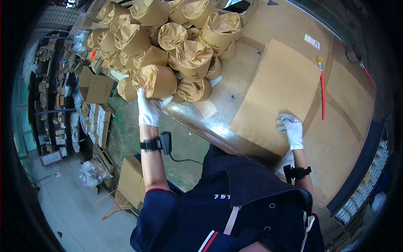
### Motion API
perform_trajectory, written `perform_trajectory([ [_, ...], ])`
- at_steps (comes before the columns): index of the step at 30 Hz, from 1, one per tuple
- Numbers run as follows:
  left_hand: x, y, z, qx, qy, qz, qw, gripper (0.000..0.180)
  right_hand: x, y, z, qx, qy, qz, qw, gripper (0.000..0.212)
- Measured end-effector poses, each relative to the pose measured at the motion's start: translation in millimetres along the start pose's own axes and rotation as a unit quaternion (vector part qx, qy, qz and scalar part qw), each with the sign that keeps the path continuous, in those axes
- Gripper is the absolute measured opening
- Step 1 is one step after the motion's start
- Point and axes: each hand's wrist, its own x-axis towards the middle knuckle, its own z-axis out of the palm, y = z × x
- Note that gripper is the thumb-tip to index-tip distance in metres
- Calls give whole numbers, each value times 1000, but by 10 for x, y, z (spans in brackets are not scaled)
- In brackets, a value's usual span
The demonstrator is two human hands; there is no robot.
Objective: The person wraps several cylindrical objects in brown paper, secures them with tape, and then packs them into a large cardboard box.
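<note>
My left hand (149,110), in a white glove, grips a round bundle wrapped in brown paper (160,82) from its near side. The bundle's top is gathered into folds; what it contains is hidden. It is at the front of a heap of similar wrapped bundles (194,61), some stacked on others. To the right, a large rectangular piece of brown paper (275,94) lies on the table, and whether it is one sheet or a stack I cannot tell. My gloved right hand (291,128) rests on its near right part, fingers loosely bent and apart.
A red-handled brush (322,90) lies right of the paper, on a cardboard-covered tabletop (342,126). Farther right sits a roll of tape (353,54) beside another red-handled tool (368,77). Left of the table are an open carton (97,89), shelving (52,101) and a broom (119,203).
</note>
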Motion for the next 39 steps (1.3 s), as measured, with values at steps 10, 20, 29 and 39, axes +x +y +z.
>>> perform_trajectory([
  [10,24,372,659,705,287,316,566,31,-63,13,63,3,40,-16,999,21],
  [20,763,-1129,3152,602,-133,456,642,58,-50,238,105,-204,106,-215,949,20],
  [29,2094,-1156,3620,812,107,374,435,31,-178,-18,112,-270,109,-298,909,25],
  [39,2053,-1307,3773,705,-9,505,498,18,-172,46,116,-322,94,-290,896,24],
])
